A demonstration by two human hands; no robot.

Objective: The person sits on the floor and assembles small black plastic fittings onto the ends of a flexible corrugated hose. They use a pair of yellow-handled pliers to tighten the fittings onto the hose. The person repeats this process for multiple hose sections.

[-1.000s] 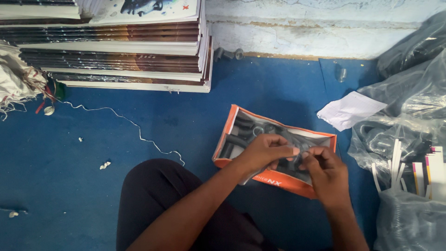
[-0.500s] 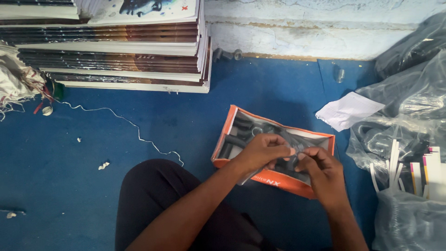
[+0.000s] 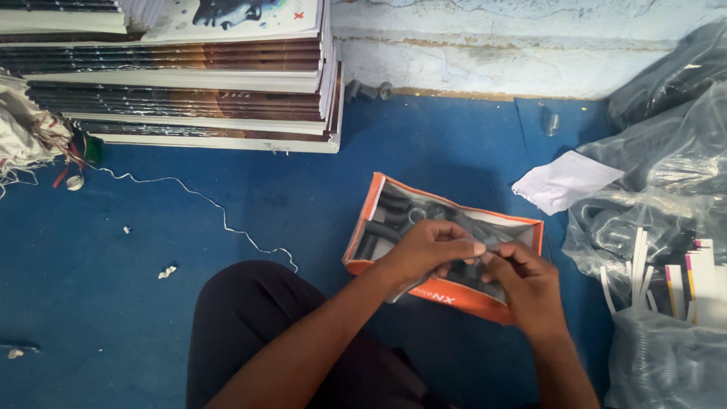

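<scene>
Your left hand [image 3: 424,254] and right hand [image 3: 528,284] pinch a small dark plastic fitting [image 3: 485,244] between their fingers [image 3: 471,248], directly above the open orange box [image 3: 363,235] of fittings.

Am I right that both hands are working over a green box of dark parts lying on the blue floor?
Not quite: the box is orange, not green. The head view shows it lying open on the blue floor, filled with dark parts, with the left hand and right hand meeting above it, fingers pinching a small piece together.
</scene>
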